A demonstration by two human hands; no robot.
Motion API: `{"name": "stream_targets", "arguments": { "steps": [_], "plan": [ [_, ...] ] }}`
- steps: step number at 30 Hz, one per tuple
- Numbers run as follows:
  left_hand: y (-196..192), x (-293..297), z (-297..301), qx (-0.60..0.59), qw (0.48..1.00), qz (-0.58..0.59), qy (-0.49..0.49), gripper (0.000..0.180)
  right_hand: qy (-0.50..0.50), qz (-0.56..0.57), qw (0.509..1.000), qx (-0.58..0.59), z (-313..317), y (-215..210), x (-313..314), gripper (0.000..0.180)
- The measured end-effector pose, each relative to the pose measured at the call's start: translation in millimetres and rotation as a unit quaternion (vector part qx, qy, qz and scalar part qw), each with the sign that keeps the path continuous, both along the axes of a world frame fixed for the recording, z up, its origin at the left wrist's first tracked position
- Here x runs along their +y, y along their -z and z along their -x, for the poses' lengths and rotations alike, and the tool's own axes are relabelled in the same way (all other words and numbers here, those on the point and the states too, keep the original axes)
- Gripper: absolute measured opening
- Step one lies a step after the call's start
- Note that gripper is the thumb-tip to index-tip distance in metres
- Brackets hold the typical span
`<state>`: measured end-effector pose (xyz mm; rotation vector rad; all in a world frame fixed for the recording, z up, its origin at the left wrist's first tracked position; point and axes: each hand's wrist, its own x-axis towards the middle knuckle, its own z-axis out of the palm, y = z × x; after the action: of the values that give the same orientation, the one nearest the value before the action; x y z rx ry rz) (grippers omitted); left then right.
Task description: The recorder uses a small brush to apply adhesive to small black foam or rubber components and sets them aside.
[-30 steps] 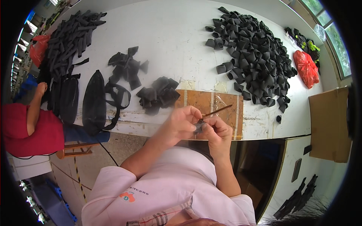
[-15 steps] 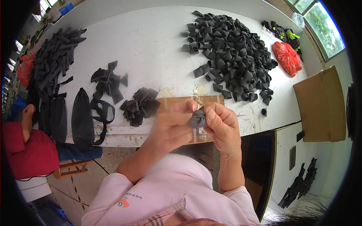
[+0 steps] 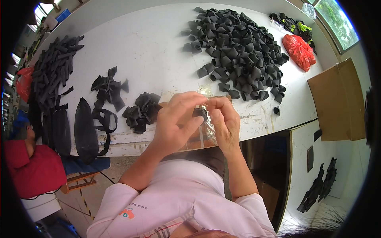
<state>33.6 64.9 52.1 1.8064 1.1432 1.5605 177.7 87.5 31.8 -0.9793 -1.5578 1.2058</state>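
Observation:
Over the near edge of the table, my left hand point(image 3: 174, 123) pinches a small black fabric piece point(image 3: 199, 113) between thumb and fingers. Close beside it, my right hand point(image 3: 224, 121) has its thumb and fingertips pressed together, the tips almost meeting those of the left. What the right fingers hold, if anything, is too small to make out. Beneath both hands lies a brown board point(image 3: 190, 143) with shiny clear tape on it. A small heap of dark fabric pieces point(image 3: 142, 113) sits just left of the board.
Black fabric loops point(image 3: 246, 51) form a large pile at the far right, near a red plastic bag point(image 3: 298, 51) and a cardboard box point(image 3: 337, 101). Dark strips point(image 3: 53, 65) and long black pouches point(image 3: 86, 129) lie at the left. A person in red point(image 3: 35, 166) sits there.
The bunched dark piece between my hands now shows as a smaller, flatter black piece in the left fingers. My right fingers have come off it, and both hands have shifted slightly left.

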Motion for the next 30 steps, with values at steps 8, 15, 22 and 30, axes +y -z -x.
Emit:
{"name": "stream_targets", "arguments": {
  "steps": [8,15,22,30],
  "plan": [
    [7.5,-8.0,-2.1,-0.481,0.855,0.17,0.09,0.01,0.064,-0.24,0.965,-0.079,10.9,-15.8,-9.4,0.026],
    [18.4,-13.3,0.7,-0.514,0.833,0.174,0.103,0.01,0.093,-0.284,0.949,-0.104,12.7,-1.8,-7.5,0.011],
    [23.6,-15.2,4.7,-0.38,0.899,0.211,0.054,0.01,0.101,-0.286,0.945,-0.12,12.1,-2.4,-11.8,0.008],
    [19.1,-41.7,-6.7,-0.289,0.948,0.131,-0.013,0.029,-0.007,0.245,0.899,0.362,6.3,-20.7,-39.8,0.013]
  ]
}}
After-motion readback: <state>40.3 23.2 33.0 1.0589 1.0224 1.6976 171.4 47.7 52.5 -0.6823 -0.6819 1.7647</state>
